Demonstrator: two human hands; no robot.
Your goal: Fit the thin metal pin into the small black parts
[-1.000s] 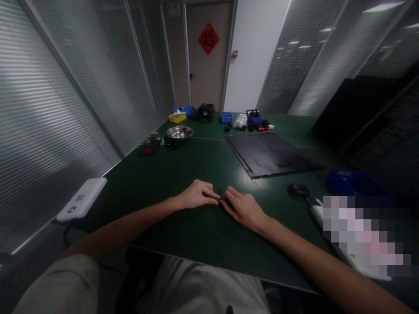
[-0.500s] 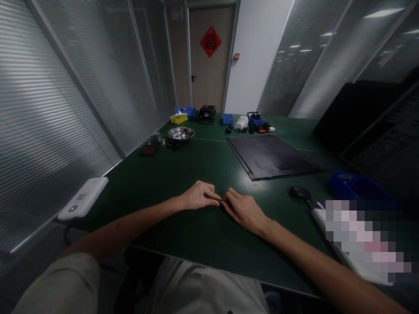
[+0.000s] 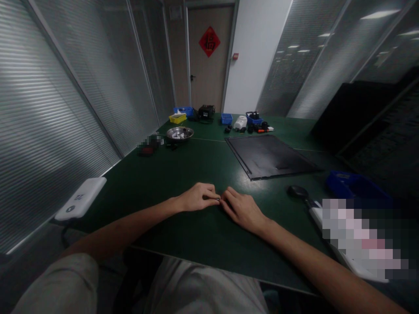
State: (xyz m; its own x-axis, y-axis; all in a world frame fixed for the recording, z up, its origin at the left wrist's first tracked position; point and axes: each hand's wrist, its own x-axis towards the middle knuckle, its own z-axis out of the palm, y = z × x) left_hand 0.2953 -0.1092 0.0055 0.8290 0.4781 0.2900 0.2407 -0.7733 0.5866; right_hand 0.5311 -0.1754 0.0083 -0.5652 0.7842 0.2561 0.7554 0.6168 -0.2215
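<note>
Just above the green table [image 3: 183,231], my left hand [image 3: 198,197] and my right hand [image 3: 244,207] meet at the fingertips. The thumb and forefinger of my left hand are pinched together. A tiny dark piece [image 3: 217,199] shows at these fingertips, too small to name. My right hand is closed with its fingers curled and its tips against the same spot. Whatever it pinches is hidden behind the fingers.
A black flat panel [image 3: 271,156] lies beyond my right hand. Farther left sits a metal bowl [image 3: 180,134] with small items. Blue bins [image 3: 358,187] and a black-handled object [image 3: 298,192] are at right, a white device [image 3: 81,198] at the left edge.
Both hands stay together at nearly the same place, with only slight finger movement. The whole view has shifted a little.
</note>
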